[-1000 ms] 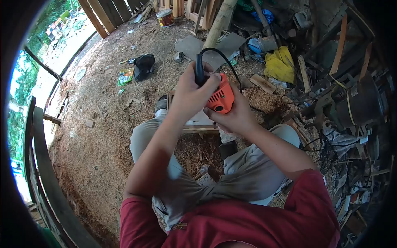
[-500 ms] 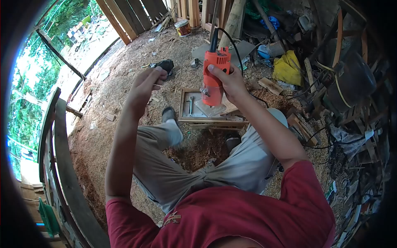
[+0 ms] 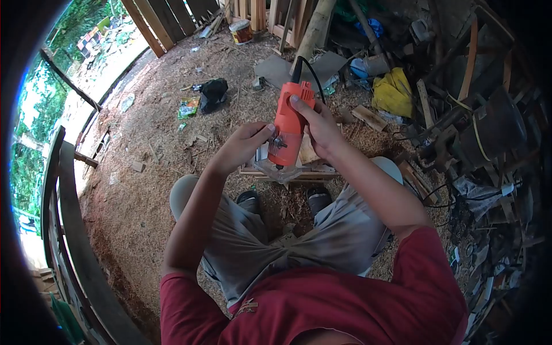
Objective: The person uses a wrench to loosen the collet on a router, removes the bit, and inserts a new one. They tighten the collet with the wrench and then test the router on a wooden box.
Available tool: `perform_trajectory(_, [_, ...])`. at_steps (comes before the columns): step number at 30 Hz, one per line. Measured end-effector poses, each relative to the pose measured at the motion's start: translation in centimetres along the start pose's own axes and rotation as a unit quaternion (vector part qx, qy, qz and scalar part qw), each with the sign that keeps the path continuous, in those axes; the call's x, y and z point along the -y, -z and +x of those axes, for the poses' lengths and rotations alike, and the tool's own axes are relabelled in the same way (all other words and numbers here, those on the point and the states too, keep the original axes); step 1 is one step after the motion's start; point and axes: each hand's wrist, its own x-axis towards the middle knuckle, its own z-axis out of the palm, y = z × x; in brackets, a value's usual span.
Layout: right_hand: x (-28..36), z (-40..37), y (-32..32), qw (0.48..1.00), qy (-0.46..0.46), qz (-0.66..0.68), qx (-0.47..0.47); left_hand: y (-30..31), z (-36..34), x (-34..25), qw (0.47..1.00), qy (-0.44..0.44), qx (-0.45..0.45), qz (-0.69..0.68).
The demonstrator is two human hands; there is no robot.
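Observation:
An orange power tool point(image 3: 289, 118) with a clear base and a black cord at its top end is held upright, slightly tilted, above a shallow wooden tray point(image 3: 316, 176). My right hand point(image 3: 322, 129) is wrapped round its right side, thumb on the orange body. On the other side, my left hand point(image 3: 244, 146) is at the metal knob point(image 3: 279, 142) on the tool's lower part, its fingers pressed together. Whether the fingertips grip the knob is hard to tell. The tool and hands hide much of the tray.
Beyond the hands lie a black bag point(image 3: 213, 94), a colourful wrapper point(image 3: 188, 107) and a paint bucket point(image 3: 241, 32) on the shavings-covered ground. A yellow cloth point(image 3: 393, 93) and scrap wood are at the right. A curved wooden bench point(image 3: 80, 230) stands at the left.
My left hand has come down and right to the tool. The tool has tilted and moved slightly down. My left leg has drawn in, and the view has shifted.

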Motion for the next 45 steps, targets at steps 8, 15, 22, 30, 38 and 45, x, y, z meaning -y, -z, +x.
perform_trajectory(8, [-0.9, 0.4, 0.8, 0.991, -0.041, -0.121, -0.04, -0.5, 2.8, 2.3, 0.998, 0.011, 0.034, -0.056])
perform_trajectory(15, [-1.4, 1.1, 0.8, 0.988, -0.083, -0.131, -0.021, -0.1, 3.4, 3.9, 0.993, 0.044, 0.015, -0.104])
perform_trajectory(22, [-2.2, 1.7, -0.1, 0.98, -0.11, -0.165, -0.012, -0.5, 2.3, 5.8, 0.98, 0.063, -0.002, -0.188])
perform_trajectory(30, [-2.6, 3.0, 0.2, 0.947, -0.131, -0.282, 0.085, 1.1, 0.3, 5.5, 0.98, 0.064, -0.025, -0.189])
perform_trajectory(38, [-5.4, 4.6, -0.2, 0.958, -0.114, -0.257, 0.054, 2.9, -1.9, 6.4, 0.928, 0.088, -0.111, -0.344])
perform_trajectory(45, [-11.5, 3.1, 2.5, 0.814, -0.06, -0.545, 0.19, 5.8, -2.9, 6.6, 0.889, 0.033, -0.137, -0.435])
